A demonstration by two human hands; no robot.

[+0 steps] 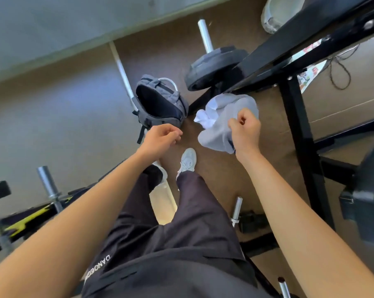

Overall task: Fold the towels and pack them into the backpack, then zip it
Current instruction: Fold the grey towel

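Observation:
A grey backpack [160, 102] stands on the brown floor ahead of me, its dark main compartment facing up and unzipped. My right hand [245, 132] is closed on a bunched light grey and white towel [222, 119], held in the air just right of the backpack. My left hand [161, 137] hovers just below the backpack with fingers loosely curled and nothing in it. Whether more than one towel is in the bundle I cannot tell.
A barbell with a black weight plate [214, 67] lies behind the backpack. A black metal rack frame [299, 125] runs along the right. Another loaded bar [48, 188] lies at lower left. My legs and a light grey shoe [188, 161] are below the hands.

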